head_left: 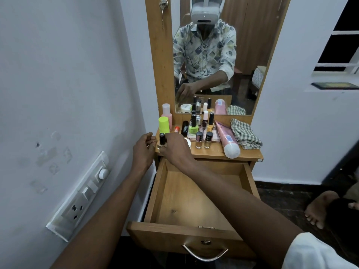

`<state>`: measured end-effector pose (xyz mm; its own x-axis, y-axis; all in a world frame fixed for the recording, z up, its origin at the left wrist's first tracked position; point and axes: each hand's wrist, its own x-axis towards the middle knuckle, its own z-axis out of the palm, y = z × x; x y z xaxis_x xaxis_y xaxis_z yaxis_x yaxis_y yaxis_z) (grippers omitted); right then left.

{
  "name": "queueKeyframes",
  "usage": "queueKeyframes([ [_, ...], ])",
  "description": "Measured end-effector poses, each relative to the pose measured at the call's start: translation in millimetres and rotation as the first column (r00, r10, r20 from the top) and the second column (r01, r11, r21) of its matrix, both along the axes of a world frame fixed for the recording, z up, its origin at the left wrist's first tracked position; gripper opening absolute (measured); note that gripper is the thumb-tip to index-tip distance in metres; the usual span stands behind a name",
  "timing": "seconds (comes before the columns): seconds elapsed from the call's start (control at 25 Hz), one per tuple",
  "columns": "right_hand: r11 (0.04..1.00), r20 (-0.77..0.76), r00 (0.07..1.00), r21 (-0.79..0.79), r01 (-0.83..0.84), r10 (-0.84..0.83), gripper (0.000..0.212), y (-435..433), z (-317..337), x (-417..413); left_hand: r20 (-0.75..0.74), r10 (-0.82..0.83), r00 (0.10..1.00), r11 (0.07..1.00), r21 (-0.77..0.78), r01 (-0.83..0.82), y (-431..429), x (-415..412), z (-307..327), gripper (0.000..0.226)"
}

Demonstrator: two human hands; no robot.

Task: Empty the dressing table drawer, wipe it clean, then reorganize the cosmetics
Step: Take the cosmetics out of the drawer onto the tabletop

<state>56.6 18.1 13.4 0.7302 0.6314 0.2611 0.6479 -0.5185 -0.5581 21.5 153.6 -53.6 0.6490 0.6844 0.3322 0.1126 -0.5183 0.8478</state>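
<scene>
Head cam: drawer (184,200) open, bare floor (R hand (174,150) pinches bottle (162,139) on tabletop (209,153)).

One view: a head-worn wide-angle camera, facing forward and down toward a counter (211,152) set against the white wall (68,74). Range is close: both arms enter from the bottom edge and reach up-frame. Frame centre falls near the counter's front left, beside the right hand (174,150), which grips a black-capped bottle (162,138). The left hand (143,150) is just left of it. The open drawer (184,200) lies directly below the lens, its floor seen from above. The mirror (213,55) fills top centre and reflects the headset (205,10) head-on. Edges bend outward: switch panel (81,195) low left, bare foot (320,208) low right.
</scene>
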Motion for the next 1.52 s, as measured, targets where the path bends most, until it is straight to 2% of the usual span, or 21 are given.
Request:
queueKeyframes([
  [0.52, 0.991, -0.021, 0.993, -0.063, 0.116, -0.118, 0.014, 17.9, -3.4, 8.3, -0.038, 0.010, 0.999, 0.999, 0.046, -0.008, 0.0, 1.6, -1.3, 0.041],
  [1.52, 0.992, -0.005, 0.994, -0.067, 0.107, -0.108, 0.019, 8.9, 3.0, 2.7, -0.073, 0.036, 0.997, 0.996, 0.079, -0.030, -3.9, 3.8, 3.0, 0.043],
])
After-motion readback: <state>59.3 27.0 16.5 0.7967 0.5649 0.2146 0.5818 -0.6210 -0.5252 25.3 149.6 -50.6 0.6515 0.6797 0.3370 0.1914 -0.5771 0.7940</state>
